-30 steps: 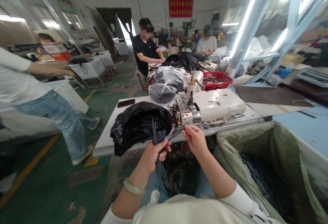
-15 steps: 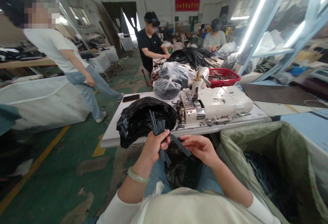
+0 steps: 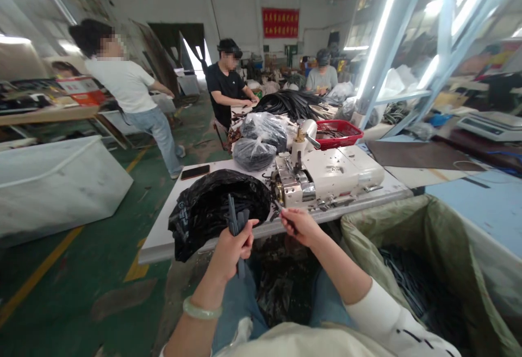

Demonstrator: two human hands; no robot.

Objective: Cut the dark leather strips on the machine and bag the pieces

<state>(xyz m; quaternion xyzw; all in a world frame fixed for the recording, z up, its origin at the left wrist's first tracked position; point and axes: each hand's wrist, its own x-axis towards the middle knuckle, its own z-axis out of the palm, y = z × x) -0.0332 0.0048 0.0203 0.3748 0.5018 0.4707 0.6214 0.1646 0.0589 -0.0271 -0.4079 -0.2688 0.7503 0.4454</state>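
Dark strips point(image 3: 233, 221): three-plus clamped in left hand point(image 3: 232, 248) fingers; one pinched in right hand point(image 3: 299, 226) fingers.

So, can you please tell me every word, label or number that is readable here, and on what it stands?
Red banner: yellow characters, too small to read.
Black plastic bag: white print, too blurred to read.
Red and white sign: too small to read.
Nothing can be quoted.

We see a bright room. Long white tube lights point(image 3: 381, 25) shine hard at the upper right, and things bend near the edges of the picture.
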